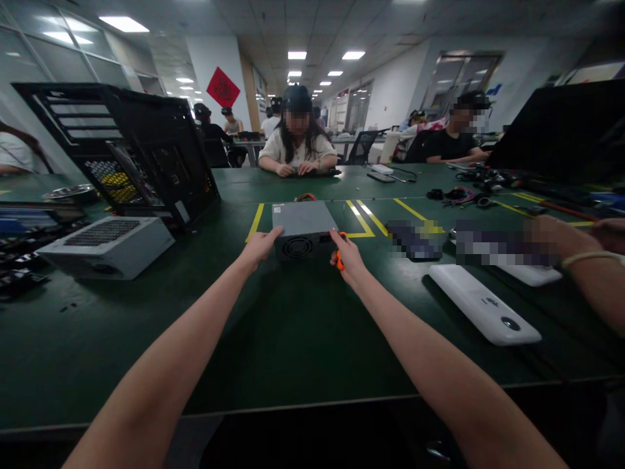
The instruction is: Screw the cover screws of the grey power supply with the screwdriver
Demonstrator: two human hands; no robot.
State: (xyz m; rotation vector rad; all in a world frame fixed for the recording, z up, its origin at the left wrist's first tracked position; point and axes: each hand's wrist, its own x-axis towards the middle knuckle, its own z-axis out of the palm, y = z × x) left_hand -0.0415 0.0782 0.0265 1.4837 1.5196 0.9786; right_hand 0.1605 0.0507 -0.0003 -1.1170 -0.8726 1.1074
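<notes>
PSU (303,221), grey metal box, fan grille toward near side: centre of scene, on or just above green bench (312,339), amid yellow tape marks (254,223). Can't tell if base is in full contact. L hand (261,249) grips its left side, R hand (349,256) its right near corner; spread = box width. R fingers also curl round orange-handled tool (340,260), type unclear.

Risks (my judgement), big → small:
1. Box: looks weighty; poss. twist or slip on right side, cause = R grip shared w/ tool.
2. Cable bundle (306,197), far side of box: could snag or get pinned if box shifts, b/c most of it is out of sight behind casing.
3. Tool: may drop or scratch casing, cause = pressed in alongside it.

Containers, same order:
- PC case (151,117), black, far left: yellow shows thru mesh panel; internals too dark to ID.
- 2nd PSU (112,247), left, nearer than case: perforated housing, contents not visible.
- Metal bowl (81,189), left, beside case: shallow; contents, if any, too small to tell.
</notes>
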